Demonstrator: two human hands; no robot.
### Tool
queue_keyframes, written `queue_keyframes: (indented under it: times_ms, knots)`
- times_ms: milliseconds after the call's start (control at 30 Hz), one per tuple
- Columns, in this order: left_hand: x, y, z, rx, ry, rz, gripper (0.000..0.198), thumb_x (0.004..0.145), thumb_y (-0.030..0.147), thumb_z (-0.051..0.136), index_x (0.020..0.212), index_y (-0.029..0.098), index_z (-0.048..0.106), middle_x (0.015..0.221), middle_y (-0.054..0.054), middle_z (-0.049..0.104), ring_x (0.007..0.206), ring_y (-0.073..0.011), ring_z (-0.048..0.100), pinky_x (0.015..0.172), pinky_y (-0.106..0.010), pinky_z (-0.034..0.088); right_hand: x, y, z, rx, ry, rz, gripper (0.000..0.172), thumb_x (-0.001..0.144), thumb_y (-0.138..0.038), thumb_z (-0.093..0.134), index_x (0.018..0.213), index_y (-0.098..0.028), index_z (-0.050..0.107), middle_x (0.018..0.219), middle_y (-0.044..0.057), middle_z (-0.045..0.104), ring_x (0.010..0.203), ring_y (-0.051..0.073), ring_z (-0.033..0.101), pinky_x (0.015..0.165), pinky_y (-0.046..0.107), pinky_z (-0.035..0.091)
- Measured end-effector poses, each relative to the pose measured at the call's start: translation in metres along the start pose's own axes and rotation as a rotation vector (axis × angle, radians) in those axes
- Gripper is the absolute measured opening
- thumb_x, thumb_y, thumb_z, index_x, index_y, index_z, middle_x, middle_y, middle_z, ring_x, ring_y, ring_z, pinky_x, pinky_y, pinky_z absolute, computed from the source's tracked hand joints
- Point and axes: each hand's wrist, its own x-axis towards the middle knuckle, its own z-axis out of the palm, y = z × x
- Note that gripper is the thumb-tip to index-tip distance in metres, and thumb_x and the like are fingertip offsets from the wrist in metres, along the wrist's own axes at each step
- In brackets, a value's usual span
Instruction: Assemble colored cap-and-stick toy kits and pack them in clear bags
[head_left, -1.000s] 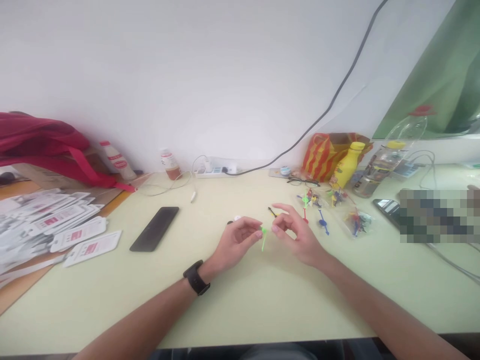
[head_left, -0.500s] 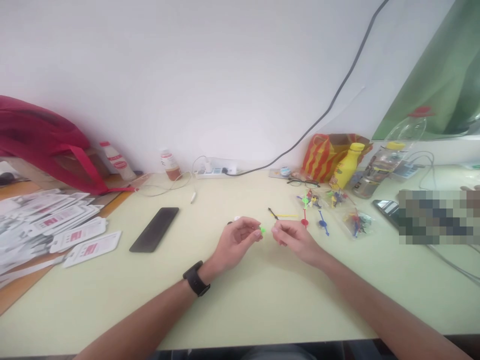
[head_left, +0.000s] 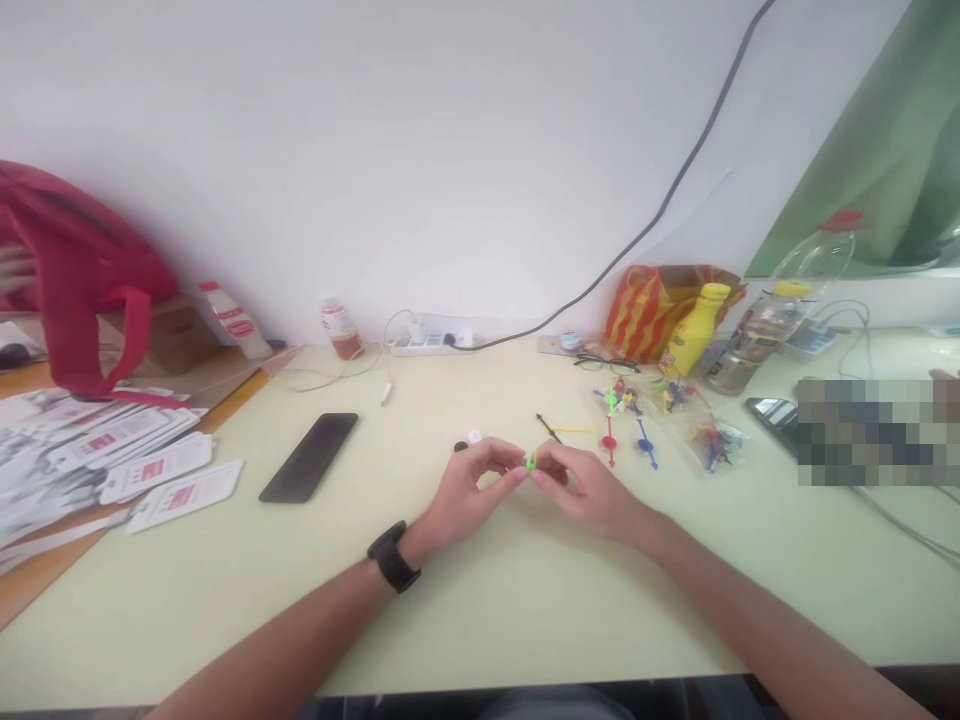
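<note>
A small green plastic piece [head_left: 531, 462] sits between my fingertips above the table. My left hand [head_left: 469, 495] pinches it from the left, thumb against fingers. From the other side my right hand [head_left: 596, 490] grips it too, so the fingertips almost meet and partly cover it. Just beyond them lie a black arrow pointer [head_left: 548, 428] and a yellow pointer [head_left: 576, 430]. A red arrow spinner [head_left: 609, 443] and a blue arrow spinner [head_left: 646, 444] rest farther right. Behind my left hand are a small black round piece [head_left: 460, 447] and a white one [head_left: 474, 437].
Small bags of coloured parts [head_left: 712, 443] lie at right, near glasses [head_left: 606, 363], a yellow bottle [head_left: 697, 330] and a clear bottle [head_left: 750, 340]. A phone [head_left: 309, 458] and piled white card holders [head_left: 184, 495] are at left. Another person's hand [head_left: 15, 270] is at the red backpack [head_left: 112, 245].
My right hand has moved left and now meets my left hand at the green piece. At far left, the red backpack has shifted and another person's hand has appeared on it.
</note>
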Motion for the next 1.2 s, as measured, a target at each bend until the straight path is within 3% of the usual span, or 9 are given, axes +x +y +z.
queue_keyframes:
  times_ms: [100, 200, 367, 500, 633, 767, 1000, 1067, 1200]
  knots:
    - [-0.001, 0.0, -0.002, 0.164, 0.003, 0.022, 0.022, 0.098, 0.036, 0.067, 0.116, 0.023, 0.069, 0.109, -0.006, 0.074, 0.097, -0.0208, 0.068, 0.088, -0.037, 0.055, 0.0, 0.0, -0.006, -0.091, 0.03, -0.021, 0.022, 0.103, -0.034, 0.05, 0.086, -0.021, 0.053, 0.076, -0.002, 0.056, 0.069, 0.014, 0.049, 0.064, 0.028, 0.039]
    - [0.0, -0.003, -0.005, 0.372, 0.07, 0.088, 0.025, 0.099, 0.034, 0.065, 0.122, 0.026, 0.066, 0.12, -0.006, 0.071, 0.11, -0.0234, 0.063, 0.095, -0.041, 0.052, 0.002, 0.004, -0.024, -0.178, 0.203, -0.007, 0.026, 0.102, -0.037, 0.05, 0.081, -0.021, 0.05, 0.069, -0.002, 0.053, 0.065, 0.014, 0.049, 0.062, 0.027, 0.037]
    - [0.001, -0.013, -0.012, 0.865, 0.125, 0.043, 0.034, 0.092, 0.037, 0.07, 0.125, 0.028, 0.065, 0.134, -0.011, 0.06, 0.122, -0.0359, 0.05, 0.098, -0.056, 0.045, 0.003, 0.016, -0.072, -0.594, 0.548, 0.293, 0.028, 0.092, -0.04, 0.056, 0.071, -0.021, 0.051, 0.065, 0.0, 0.059, 0.061, 0.016, 0.052, 0.059, 0.029, 0.033]
    - [0.0, -0.023, -0.017, 0.873, 0.052, -0.025, 0.041, 0.093, 0.043, 0.067, 0.131, 0.027, 0.064, 0.134, -0.013, 0.054, 0.109, -0.0334, 0.052, 0.092, -0.054, 0.05, -0.003, 0.029, -0.095, -0.936, 0.421, 0.657, 0.027, 0.086, -0.041, 0.058, 0.067, -0.021, 0.057, 0.067, 0.004, 0.064, 0.063, 0.021, 0.059, 0.06, 0.031, 0.033]
    - [0.0, -0.028, -0.019, 0.684, 0.012, 0.017, 0.037, 0.097, 0.034, 0.062, 0.134, 0.027, 0.062, 0.13, -0.011, 0.055, 0.11, -0.0297, 0.054, 0.093, -0.048, 0.053, -0.007, 0.038, -0.097, -1.041, 0.258, 0.78, 0.025, 0.085, -0.04, 0.059, 0.072, -0.019, 0.062, 0.076, 0.01, 0.067, 0.068, 0.025, 0.065, 0.063, 0.034, 0.038]
    - [0.003, -0.03, -0.018, 0.513, -0.021, 0.028, 0.035, 0.098, 0.026, 0.059, 0.133, 0.028, 0.063, 0.13, -0.01, 0.058, 0.115, -0.0265, 0.057, 0.096, -0.043, 0.054, -0.006, 0.038, -0.094, -1.067, 0.268, 0.781, 0.025, 0.088, -0.042, 0.059, 0.078, -0.02, 0.065, 0.079, 0.011, 0.068, 0.075, 0.029, 0.068, 0.068, 0.037, 0.043]
    - [0.008, -0.026, -0.02, 0.42, -0.016, 0.093, 0.028, 0.095, 0.02, 0.062, 0.122, 0.026, 0.067, 0.124, -0.008, 0.064, 0.097, -0.0199, 0.065, 0.092, -0.038, 0.056, -0.006, 0.038, -0.094, -1.095, 0.335, 0.713, 0.022, 0.092, -0.038, 0.057, 0.085, -0.02, 0.067, 0.084, 0.011, 0.069, 0.08, 0.031, 0.068, 0.07, 0.037, 0.044]
    - [0.008, -0.026, -0.02, 0.468, 0.015, 0.111, 0.028, 0.095, 0.019, 0.062, 0.121, 0.026, 0.068, 0.127, -0.008, 0.064, 0.113, -0.0233, 0.062, 0.102, -0.042, 0.052, -0.005, 0.04, -0.091, -1.047, 0.337, 0.613, 0.019, 0.092, -0.036, 0.056, 0.087, -0.021, 0.066, 0.085, 0.01, 0.07, 0.083, 0.029, 0.067, 0.071, 0.037, 0.044]
    - [0.007, -0.03, -0.023, 0.559, 0.063, 0.082, 0.03, 0.094, 0.022, 0.064, 0.124, 0.027, 0.068, 0.137, -0.009, 0.061, 0.134, -0.0286, 0.051, 0.113, -0.049, 0.045, -0.001, 0.042, -0.071, -0.87, 0.267, 0.223, 0.021, 0.095, -0.031, 0.054, 0.107, -0.022, 0.068, 0.103, 0.009, 0.071, 0.105, 0.028, 0.065, 0.089, 0.039, 0.049]
